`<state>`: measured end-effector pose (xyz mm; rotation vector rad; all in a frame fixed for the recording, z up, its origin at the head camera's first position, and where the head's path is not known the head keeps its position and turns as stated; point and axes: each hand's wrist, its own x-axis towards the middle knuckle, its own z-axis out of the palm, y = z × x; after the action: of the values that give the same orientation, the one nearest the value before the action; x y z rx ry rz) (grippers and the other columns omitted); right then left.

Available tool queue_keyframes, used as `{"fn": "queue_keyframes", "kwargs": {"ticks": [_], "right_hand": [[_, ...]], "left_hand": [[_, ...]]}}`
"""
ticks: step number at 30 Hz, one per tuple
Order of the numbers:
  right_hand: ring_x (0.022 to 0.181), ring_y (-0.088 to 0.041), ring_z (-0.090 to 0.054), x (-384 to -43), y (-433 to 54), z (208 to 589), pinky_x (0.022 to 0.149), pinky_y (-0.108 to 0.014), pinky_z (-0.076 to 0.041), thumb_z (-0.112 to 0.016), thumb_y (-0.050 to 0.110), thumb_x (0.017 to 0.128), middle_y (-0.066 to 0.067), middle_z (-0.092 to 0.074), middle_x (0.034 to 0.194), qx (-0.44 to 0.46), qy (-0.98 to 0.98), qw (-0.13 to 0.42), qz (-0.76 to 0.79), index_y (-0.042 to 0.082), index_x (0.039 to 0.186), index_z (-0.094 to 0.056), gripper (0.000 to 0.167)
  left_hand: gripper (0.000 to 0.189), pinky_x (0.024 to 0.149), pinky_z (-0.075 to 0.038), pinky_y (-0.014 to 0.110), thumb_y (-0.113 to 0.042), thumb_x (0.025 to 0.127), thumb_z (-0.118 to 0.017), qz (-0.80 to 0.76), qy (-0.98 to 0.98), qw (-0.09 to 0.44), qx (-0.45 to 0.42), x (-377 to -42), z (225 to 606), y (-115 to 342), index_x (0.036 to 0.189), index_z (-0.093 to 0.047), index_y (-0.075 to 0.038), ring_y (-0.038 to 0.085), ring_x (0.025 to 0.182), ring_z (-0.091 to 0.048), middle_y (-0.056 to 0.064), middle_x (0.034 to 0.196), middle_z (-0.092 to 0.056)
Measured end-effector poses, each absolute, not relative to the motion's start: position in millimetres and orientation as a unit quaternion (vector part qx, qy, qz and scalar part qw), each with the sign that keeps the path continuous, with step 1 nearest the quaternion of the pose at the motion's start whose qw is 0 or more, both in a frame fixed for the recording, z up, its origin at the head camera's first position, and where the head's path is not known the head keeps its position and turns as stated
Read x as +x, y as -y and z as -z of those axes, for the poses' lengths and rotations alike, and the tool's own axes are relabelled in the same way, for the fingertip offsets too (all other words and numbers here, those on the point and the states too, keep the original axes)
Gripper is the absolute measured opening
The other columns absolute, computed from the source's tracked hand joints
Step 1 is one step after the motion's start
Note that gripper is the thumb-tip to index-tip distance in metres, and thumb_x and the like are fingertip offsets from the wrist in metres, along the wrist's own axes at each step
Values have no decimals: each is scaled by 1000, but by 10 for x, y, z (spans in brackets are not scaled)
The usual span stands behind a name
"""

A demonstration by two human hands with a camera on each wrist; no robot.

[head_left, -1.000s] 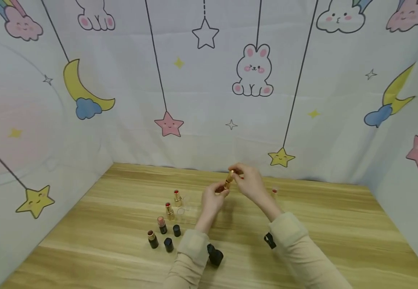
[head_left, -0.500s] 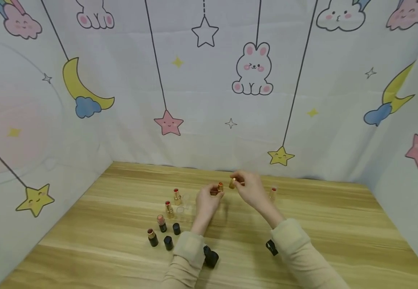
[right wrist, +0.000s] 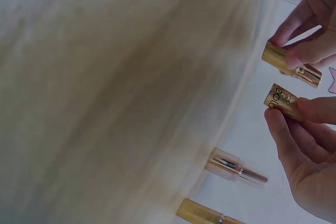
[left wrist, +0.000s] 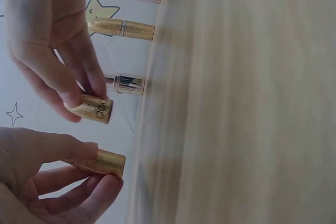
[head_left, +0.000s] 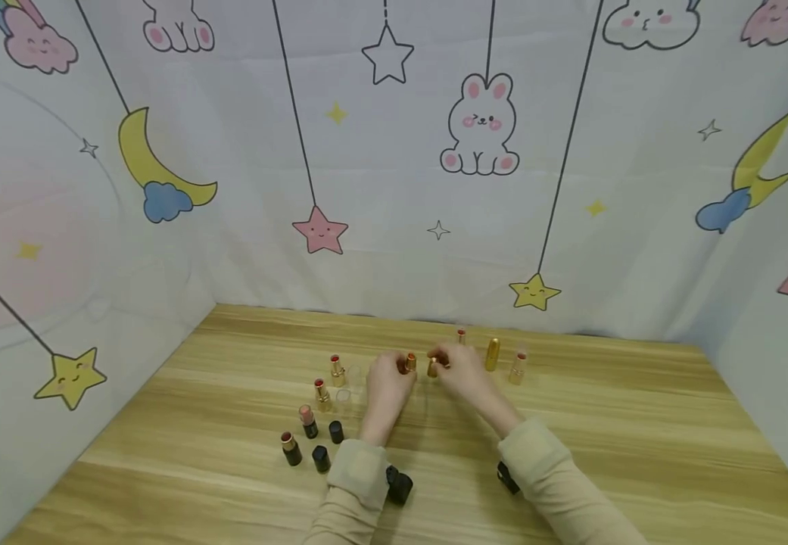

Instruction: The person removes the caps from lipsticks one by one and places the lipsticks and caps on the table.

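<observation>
My left hand grips the gold base of an uncapped lipstick, held upright over the table. Close to its right, my right hand pinches a short gold cap between thumb and fingers. A small gap separates cap and lipstick. Seen from the left wrist, the lipstick base lies in the curled fingers, while the cap shows dark lettering. In the right wrist view, the lipstick's shiny inner collar sticks out beyond the left hand's fingertips.
Behind the right hand stand a closed gold lipstick and two clear-capped ones, one at right. Left on the wooden table are open gold lipsticks with clear caps, then a pink and a dark lipstick beside black caps.
The cap has come off the lipstick and is now apart from it. Both hands have come down lower over the table, and lipsticks behind the right hand have come into view.
</observation>
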<state>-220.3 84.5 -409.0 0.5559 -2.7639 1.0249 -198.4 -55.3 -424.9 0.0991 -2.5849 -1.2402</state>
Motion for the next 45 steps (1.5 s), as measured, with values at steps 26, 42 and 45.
{"fn": "queue_keyframes", "kwargs": {"ticks": [26,42,45], "right_hand": [[78,-18,-63,-2278,-668,4199,70,-34,-52,-69,3,82,-8,-71,87,215,930,36,-295,3,94,-71,11],[82,-21,-65,-2276,-642,4196,73,-37,-54,-71,2,81,-10,-71,88,218,932,38,-287,4,92,-70,12],[83,-22,-65,-2273,-649,4193,75,-38,-54,-71,1,80,-11,-71,90,221,929,38,-294,1,97,-70,17]], "left_hand": [[13,61,-51,34,4,76,-69,417,899,126,51,-2020,4320,609,89,-66,1,25,71,-60,15,83,-66],[36,71,-52,42,4,76,-67,416,899,125,53,-2013,4314,593,112,-63,2,30,83,-62,16,93,-66],[41,78,-52,46,2,75,-66,415,900,126,53,-2014,4302,594,116,-62,1,33,90,-62,17,99,-65]]}}
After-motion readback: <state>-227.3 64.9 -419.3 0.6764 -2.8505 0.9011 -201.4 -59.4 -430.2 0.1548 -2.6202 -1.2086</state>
